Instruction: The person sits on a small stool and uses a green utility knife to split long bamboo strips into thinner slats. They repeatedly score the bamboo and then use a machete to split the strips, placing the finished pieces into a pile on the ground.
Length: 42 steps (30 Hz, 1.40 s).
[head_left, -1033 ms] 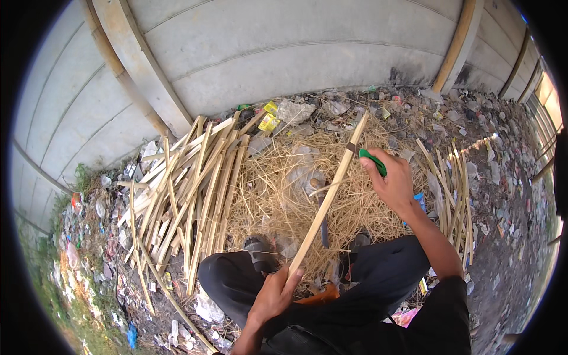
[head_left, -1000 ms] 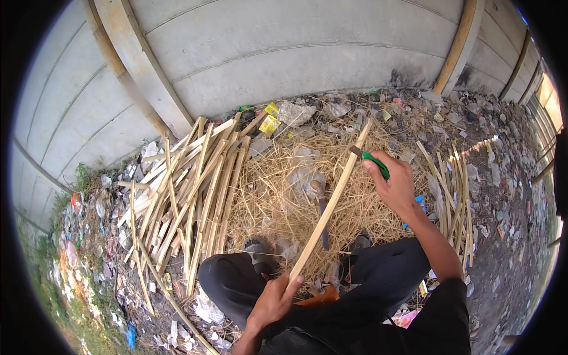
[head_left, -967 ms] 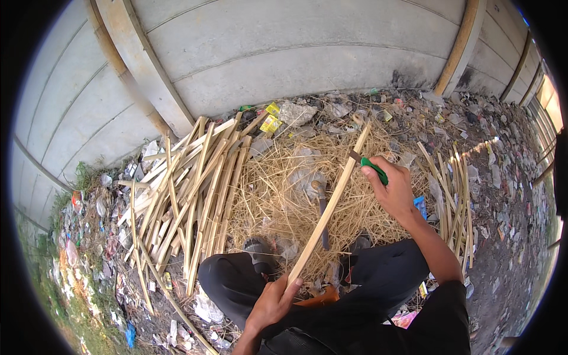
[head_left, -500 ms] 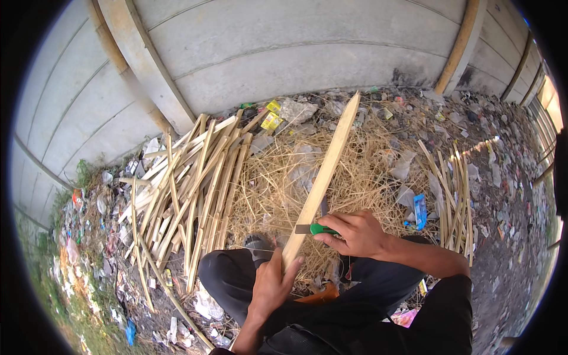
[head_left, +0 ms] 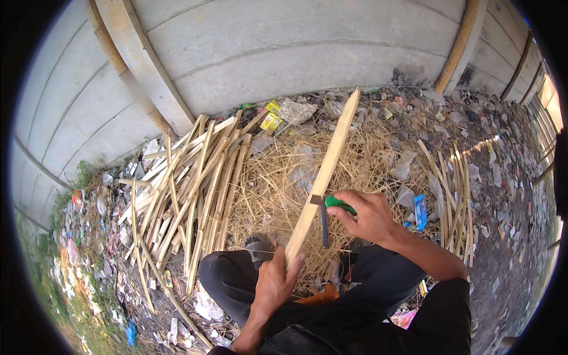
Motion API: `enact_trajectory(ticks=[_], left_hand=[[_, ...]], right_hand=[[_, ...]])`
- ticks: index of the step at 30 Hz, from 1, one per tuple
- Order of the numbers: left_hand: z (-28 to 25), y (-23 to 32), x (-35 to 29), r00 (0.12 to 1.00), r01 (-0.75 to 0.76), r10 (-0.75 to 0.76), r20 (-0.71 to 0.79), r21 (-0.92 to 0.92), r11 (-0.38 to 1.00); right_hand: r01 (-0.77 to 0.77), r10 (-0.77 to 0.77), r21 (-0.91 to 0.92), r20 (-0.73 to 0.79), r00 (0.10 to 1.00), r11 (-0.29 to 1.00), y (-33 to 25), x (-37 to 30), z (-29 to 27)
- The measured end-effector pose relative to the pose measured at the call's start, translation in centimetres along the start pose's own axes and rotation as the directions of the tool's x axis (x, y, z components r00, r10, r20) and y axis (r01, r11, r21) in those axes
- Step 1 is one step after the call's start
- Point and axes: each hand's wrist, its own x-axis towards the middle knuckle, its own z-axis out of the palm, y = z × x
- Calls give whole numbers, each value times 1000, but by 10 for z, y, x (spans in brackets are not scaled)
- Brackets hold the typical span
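Bamboo strip pinned, green-handled knife laid across it!

What a hold it was: the bamboo strip (head_left: 331,158) rose at a slant from the left hand (head_left: 274,283), its lower end clamped between thumb and fingers, its pointed tip far out beyond both hands. And on the other side, the right hand (head_left: 370,218) was closed around the green-handled knife (head_left: 340,205), its dark blade lying over the strip's face, partway up from the left grip. Whether the edge was biting could not be told.

Good work here looked to call for a low, even blade angle, a steady left pinch, and left fingers clear of the blade's line, since the knife sat on the tip side of that thumb. Uneven pressure might well have dug too deep.

Containers? Packaging only: a blue wrapper (head_left: 420,212) lay just beyond the right hand's outer side, and yellow packets (head_left: 271,121) lay well ahead of the left grip; contents, if any, were impossible to make out. Straw-like shavings (head_left: 367,165) spread beneath the strip, with a pile of strips (head_left: 204,195) off to the left hand's outer side.
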Motion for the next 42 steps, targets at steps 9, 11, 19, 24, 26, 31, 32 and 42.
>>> enact_trajectory(ticks=[9, 11, 19, 24, 26, 31, 32, 42], left_hand=[[1, -28, -33, 983, 73, -82, 162, 61, 995], [-5, -30, -44, 973, 69, -77, 216, 44, 997], [-13, -38, -38, 996, 89, -88, -20, 50, 995], [-12, -24, -20, 997, 7, 1, -78, 113, 994], [-10, -17, -14, 996, -6, 15, -88, 102, 995], [0, -10, -4, 980, -90, 102, -173, 77, 993], [0, -8, -3, 977, -99, 112, -184, 79, 992], [4, -1, 2, 986, -83, 86, -141, 28, 996]], right_hand=[[-387, 383, -20, -108, 917, 922, 99, 20, -28], [-473, 457, -17, -224, 861, 881, 134, 19, -41], [-536, 537, 206, 56, 841, 818, 95, 12, -44], [-185, 157, 128, 201, 967, 974, 6, 11, -31], [-74, 49, 95, 241, 969, 993, -13, 0, -18], [82, -99, 89, 201, 975, 993, -25, -19, 9], [107, -120, 74, 196, 973, 992, -27, -21, 11], [145, -149, 41, 114, 982, 989, -33, -25, 10]])
